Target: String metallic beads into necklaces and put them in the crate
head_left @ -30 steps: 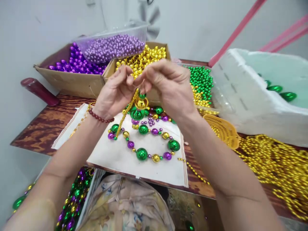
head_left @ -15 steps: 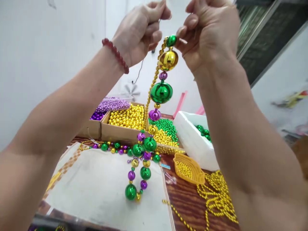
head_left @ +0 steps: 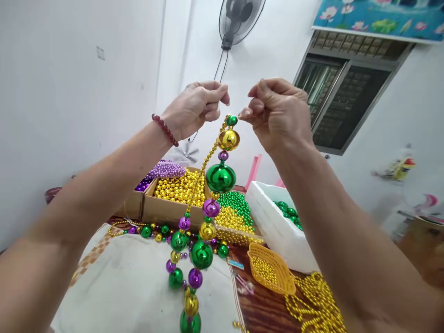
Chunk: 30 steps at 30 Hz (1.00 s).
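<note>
A long bead necklace [head_left: 221, 178] of shiny green, gold and purple beads hangs in the air between my hands, its small gold strand looping down behind. My left hand [head_left: 204, 101], a red beaded bracelet [head_left: 165, 130] on its wrist, is closed in a pinch up and left of the top green bead; what its fingertips grip is too fine to see. My right hand [head_left: 280, 108] also pinches, up and right of that bead, with a lower fingertip touching or nearly touching it. The necklace's lower beads dangle over a white cloth [head_left: 138, 282].
Behind stand a cardboard box [head_left: 173, 210] of gold beads, a bag of light purple beads [head_left: 169, 169], green beads [head_left: 237, 203] and a white foam box [head_left: 277, 240]. An orange basket [head_left: 255, 249] and gold bead strands [head_left: 319, 300] lie right. A fan [head_left: 239, 21] hangs on the wall.
My view has tilted up, bringing the fan and window into sight. Both hands stay pinched above the necklace, which has swung and now hangs lower in view with its loop spread wider.
</note>
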Tool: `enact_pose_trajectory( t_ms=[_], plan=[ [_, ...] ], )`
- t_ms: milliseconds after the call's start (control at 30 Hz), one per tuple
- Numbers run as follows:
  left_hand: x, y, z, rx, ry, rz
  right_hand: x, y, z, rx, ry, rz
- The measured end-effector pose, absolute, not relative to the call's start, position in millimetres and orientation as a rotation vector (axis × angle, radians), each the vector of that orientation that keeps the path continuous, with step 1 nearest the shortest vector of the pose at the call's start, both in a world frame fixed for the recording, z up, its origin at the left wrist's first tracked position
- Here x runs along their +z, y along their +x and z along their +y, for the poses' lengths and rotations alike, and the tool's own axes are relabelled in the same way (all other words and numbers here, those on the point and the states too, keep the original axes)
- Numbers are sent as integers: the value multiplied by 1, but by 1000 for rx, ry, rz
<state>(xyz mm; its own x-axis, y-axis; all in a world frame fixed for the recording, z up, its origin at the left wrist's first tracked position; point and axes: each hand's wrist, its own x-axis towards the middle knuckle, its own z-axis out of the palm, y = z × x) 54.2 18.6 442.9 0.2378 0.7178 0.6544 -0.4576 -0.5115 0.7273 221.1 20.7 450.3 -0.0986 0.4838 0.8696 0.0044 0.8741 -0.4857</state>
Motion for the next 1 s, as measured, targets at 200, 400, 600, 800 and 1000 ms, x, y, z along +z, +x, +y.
enact_pose_trajectory(
  t_ms=[200,400,600,800,1000],
  plan=[
    [403,51,31,1436,1409,249,418,206,24,456,-355,-1618],
    [386,54,41,1469,1353,328,398,195,40,508,-379,-1584],
    [425,41,39,1506,1648,299,433,182,33,562,-470,-1422],
    [403,34,39,1502,1580,382,422,176,33,612,-435,-1551],
    [377,31,43,1609,1402,400,404,188,40,710,-680,-1767]
  ],
)
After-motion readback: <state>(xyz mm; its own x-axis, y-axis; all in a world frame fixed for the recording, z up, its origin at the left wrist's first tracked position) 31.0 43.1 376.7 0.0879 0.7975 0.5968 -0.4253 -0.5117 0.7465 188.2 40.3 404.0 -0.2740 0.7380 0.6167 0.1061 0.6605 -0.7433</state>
